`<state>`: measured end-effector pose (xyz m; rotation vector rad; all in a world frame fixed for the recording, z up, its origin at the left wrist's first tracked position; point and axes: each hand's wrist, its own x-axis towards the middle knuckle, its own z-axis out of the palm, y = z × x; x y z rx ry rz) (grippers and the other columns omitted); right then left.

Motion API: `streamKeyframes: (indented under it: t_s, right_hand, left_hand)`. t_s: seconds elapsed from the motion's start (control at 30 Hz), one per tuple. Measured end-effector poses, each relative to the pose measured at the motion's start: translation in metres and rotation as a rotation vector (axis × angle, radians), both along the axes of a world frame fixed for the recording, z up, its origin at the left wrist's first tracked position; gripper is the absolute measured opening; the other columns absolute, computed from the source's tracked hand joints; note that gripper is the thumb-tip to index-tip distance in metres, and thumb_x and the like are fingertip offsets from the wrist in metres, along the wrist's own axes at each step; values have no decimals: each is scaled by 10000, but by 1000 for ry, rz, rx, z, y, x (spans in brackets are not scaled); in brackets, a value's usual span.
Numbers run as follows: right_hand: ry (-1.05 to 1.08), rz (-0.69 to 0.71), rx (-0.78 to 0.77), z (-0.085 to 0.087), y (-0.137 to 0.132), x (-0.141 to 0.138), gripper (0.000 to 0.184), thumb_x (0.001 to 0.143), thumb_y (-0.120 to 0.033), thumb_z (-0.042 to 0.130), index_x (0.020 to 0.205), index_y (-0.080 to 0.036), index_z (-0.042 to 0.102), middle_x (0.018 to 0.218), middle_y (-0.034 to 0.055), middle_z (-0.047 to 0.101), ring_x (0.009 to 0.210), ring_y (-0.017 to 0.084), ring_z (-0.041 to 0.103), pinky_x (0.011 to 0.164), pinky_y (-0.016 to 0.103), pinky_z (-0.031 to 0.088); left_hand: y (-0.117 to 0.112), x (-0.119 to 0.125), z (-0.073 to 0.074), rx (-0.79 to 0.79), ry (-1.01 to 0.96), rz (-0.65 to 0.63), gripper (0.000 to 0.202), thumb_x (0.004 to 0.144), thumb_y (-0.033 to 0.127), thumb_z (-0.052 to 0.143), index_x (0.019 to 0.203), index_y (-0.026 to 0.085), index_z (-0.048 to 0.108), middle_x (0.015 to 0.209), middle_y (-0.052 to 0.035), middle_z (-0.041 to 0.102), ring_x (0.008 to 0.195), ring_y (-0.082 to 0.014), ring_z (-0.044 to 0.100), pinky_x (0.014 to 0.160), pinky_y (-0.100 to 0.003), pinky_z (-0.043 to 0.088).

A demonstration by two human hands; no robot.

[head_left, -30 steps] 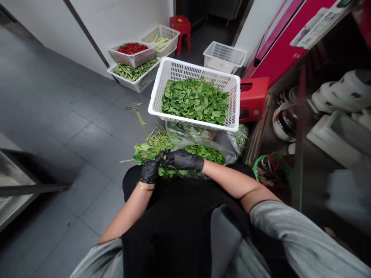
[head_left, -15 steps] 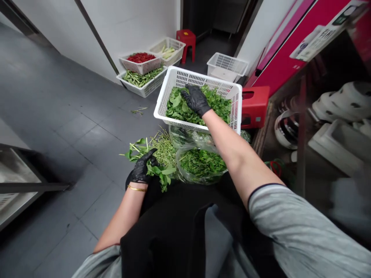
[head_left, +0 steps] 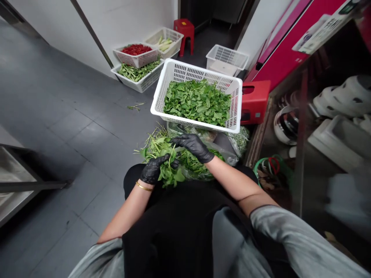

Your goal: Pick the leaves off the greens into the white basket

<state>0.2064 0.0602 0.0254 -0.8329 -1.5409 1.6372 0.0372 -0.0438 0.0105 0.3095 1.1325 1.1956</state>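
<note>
Watching remotely through the head camera, I take the grey tiled floor (head_left: 68, 133) as the wide ground and the large white plastic mesh basket (head_left: 156, 102) as my landmark, heaped with loose green leaves (head_left: 197, 102). Beyond it sit a white basket of red chillies (head_left: 133, 60) and a white basket of green pods (head_left: 145, 83), with a red plastic stool (head_left: 184, 31) farther back. A red plastic crate (head_left: 255, 102) stands just to its right. Directly below the basket, towards the wearer, lie a clear plastic bag of greens (head_left: 232, 148) and a tangled heap of thin pale stems (head_left: 153, 143). Below that edge, just above the black apron (head_left: 174, 231), is a bunch of leafy green stems (head_left: 171, 173). The black-gloved left hand (head_left: 152, 170), with a gold bangle (head_left: 144, 187) at its wrist, is nearer and closes around the bunch, fingers pressed together. The black-gloved right hand (head_left: 193, 148) comes in from the upper right, its fingers (head_left: 181, 142) extended towards the bunch; I cannot tell whether they pinch a stem. The bunch has no clean long axis: its stems splay.
</note>
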Motion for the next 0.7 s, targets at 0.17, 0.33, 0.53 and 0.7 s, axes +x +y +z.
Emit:
streamKeyframes:
  t_s: [0.17, 0.33, 0.53, 0.7]
  right_hand:
    - [34, -223, -119, 18, 35, 24, 324, 755, -475, 739, 801, -158, 789, 761, 59, 755, 615, 122, 633, 560, 229, 486]
    - [71, -221, -114, 10, 20, 17, 329, 778, -486, 746, 866, -172, 794, 882, 65, 782, 629, 116, 631, 522, 205, 465]
    - [59, 231, -67, 21, 3, 8, 487, 810, -483, 782, 1201, -197, 734, 1183, 96, 749, 788, 148, 663, 503, 200, 448]
    - [-118, 368, -122, 32, 13, 23, 415, 731, -492, 839, 884, -111, 779, 802, 80, 761, 568, 118, 606, 493, 231, 470]
  left_hand:
    - [-6, -2, 15, -45, -147, -54, 174, 677, 224, 817, 811, 130, 760, 648, -50, 730, 688, -255, 741, 707, -386, 624]
    - [-12, -5, 18, 9, -150, -102, 231, 727, 311, 842, 792, 108, 752, 600, -26, 673, 512, -140, 619, 526, -259, 514]
    - [-10, -5, 18, 21, -112, -61, 240, 669, 290, 889, 730, 120, 731, 600, -13, 680, 475, -114, 577, 495, -236, 480]
    - [-17, -10, 24, 22, -171, -60, 206, 703, 275, 858, 736, 118, 728, 634, -33, 700, 533, -153, 631, 564, -279, 533]
